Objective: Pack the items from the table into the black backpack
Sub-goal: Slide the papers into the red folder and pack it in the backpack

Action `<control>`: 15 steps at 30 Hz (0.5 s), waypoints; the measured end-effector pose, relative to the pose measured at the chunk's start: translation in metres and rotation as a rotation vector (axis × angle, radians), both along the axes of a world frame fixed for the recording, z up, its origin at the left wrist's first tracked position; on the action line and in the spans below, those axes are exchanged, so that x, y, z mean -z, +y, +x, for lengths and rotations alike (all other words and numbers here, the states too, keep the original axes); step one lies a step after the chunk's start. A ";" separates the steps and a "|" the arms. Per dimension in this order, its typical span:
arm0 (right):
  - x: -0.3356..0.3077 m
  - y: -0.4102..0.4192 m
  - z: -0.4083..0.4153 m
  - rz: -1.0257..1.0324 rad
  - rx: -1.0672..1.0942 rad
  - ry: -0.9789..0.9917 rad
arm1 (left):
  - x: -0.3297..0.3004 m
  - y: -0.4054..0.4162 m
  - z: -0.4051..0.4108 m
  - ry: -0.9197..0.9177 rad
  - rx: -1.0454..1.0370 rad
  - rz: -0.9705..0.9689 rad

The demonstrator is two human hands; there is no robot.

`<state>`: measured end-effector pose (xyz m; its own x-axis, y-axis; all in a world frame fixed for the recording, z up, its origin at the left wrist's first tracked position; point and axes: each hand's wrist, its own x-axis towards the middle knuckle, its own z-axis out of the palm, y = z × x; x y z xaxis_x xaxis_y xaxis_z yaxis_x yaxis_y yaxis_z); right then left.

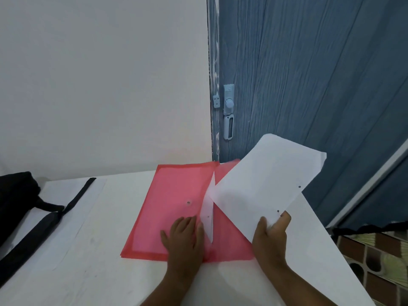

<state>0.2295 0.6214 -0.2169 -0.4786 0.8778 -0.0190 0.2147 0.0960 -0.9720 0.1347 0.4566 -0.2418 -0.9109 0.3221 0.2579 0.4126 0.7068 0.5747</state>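
A red translucent plastic folder point(167, 208) lies flat in the middle of the white table point(106, 261). My left hand point(184, 236) rests flat on its near right part, fingers straight. My right hand point(272, 234) grips the near corner of a white paper sheet point(269, 184) with punched holes, lifted and tilted above the folder's right half. A second white sheet point(208, 214) pokes out of the folder's opening between my hands. The black backpack point(15, 199) sits at the table's far left, partly out of frame, its straps point(64, 210) trailing across the tabletop.
A white wall stands behind the table. A blue door point(309, 85) with a pale lock and handle point(229, 111) is at the back right. The table's right edge runs diagonally, with patterned floor tiles point(379, 261) beyond it.
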 end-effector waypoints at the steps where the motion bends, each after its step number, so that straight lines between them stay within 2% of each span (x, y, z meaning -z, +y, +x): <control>1: 0.000 0.000 0.000 -0.002 -0.001 0.002 | 0.001 0.000 0.000 0.003 0.000 0.004; 12: -0.006 0.006 0.003 -0.075 -0.239 0.031 | -0.005 -0.003 0.003 -0.004 0.035 0.034; 15: -0.004 0.011 0.005 -0.135 -0.244 0.061 | -0.004 -0.003 0.002 0.037 0.030 0.037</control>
